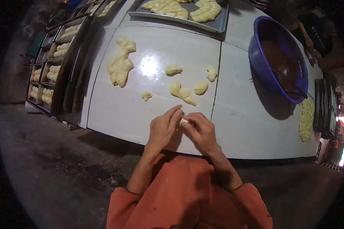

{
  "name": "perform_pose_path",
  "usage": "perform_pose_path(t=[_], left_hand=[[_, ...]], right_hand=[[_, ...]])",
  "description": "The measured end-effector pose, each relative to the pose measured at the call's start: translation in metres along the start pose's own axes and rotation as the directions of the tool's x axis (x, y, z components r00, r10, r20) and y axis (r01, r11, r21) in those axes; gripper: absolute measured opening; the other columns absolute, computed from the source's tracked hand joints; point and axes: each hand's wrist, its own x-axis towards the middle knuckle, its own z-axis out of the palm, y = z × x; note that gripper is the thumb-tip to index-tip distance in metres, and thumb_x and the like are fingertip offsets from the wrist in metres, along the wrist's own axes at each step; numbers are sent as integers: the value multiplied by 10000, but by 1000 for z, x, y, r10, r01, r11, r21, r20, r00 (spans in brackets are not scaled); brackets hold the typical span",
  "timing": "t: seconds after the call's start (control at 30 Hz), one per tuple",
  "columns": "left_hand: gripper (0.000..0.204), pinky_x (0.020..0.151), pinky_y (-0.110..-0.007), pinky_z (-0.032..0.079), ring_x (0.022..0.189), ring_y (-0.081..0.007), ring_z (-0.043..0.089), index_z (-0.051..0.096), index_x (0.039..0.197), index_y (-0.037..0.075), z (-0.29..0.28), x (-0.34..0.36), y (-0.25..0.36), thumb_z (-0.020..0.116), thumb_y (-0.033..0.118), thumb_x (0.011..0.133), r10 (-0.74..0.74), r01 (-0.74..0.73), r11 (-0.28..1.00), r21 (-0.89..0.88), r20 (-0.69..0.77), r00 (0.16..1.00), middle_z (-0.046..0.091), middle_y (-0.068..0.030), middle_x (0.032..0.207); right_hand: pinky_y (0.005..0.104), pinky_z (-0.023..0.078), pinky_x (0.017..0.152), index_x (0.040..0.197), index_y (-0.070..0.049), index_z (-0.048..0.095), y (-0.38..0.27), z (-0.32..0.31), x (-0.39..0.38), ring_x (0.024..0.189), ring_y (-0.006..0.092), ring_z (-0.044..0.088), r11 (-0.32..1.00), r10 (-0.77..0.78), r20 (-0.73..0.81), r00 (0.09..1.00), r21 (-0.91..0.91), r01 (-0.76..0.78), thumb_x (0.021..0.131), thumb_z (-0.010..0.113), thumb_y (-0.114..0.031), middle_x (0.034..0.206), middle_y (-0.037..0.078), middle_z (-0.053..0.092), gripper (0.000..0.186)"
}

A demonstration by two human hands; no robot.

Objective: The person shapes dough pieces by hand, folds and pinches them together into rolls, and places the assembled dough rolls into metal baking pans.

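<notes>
My left hand (163,128) and my right hand (201,131) meet over the tiled table near its front edge. Between their fingertips is a small whitish piece of dough (184,121), mostly covered by the fingers. Both hands are closed, with the fingers bent in around it. Just beyond them lies a curved strip of dough (182,94), beside a rounded lump (201,88). Farther off are another lump (173,70) and a small bit (211,73). A tiny scrap (146,95) sits to the left, below a long, uneven dough mass (120,65).
A metal tray (214,24) with flattened dough stands at the far edge. On the right is a blue basin (256,65) holding brown contents and a thin rod. A greenish-yellow flat slab (306,120) lies near dark stacked pans (325,107). Racked tins (46,74) of dough rolls stand left.
</notes>
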Motion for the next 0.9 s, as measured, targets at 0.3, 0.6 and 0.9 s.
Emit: perform_pose_path(t=[0.3, 0.6, 0.9], left_hand=[[311, 1086, -580, 294, 1348, -386, 413, 688, 1247, 192, 9, -8, -43, 618, 274, 956, 420, -332, 629, 703, 52, 906, 498, -164, 1424], [379, 848, -377, 488, 893, -238, 668, 682, 1171, 66, 1, 34, -7, 758, 265, 857, 476, -353, 744, 567, -79, 876, 659, -123, 1135], [303, 679, -236, 504, 733, -75, 631, 695, 1111, -29, 36, 69, 27, 705, 216, 932, 18, 37, 938, -344, 156, 988, 720, -51, 854]], right_hand=[[400, 515, 872, 1168, -46, 654, 20, -28, 43, 1042, 327, 637, 866, -75, -89, 993, -500, 21, 916, 631, -92, 1169, 141, 656, 257], [322, 530, 770, 1203, -59, 634, 71, -49, 88, 917, 191, 652, 975, 70, 44, 997, -216, -59, 943, 628, -116, 1022, 72, 665, 266], [241, 534, 718, 1237, -22, 602, 7, -63, 64, 829, 112, 640, 558, 528, 164, 833, 672, -486, 1009, 600, -220, 1004, 38, 668, 302]])
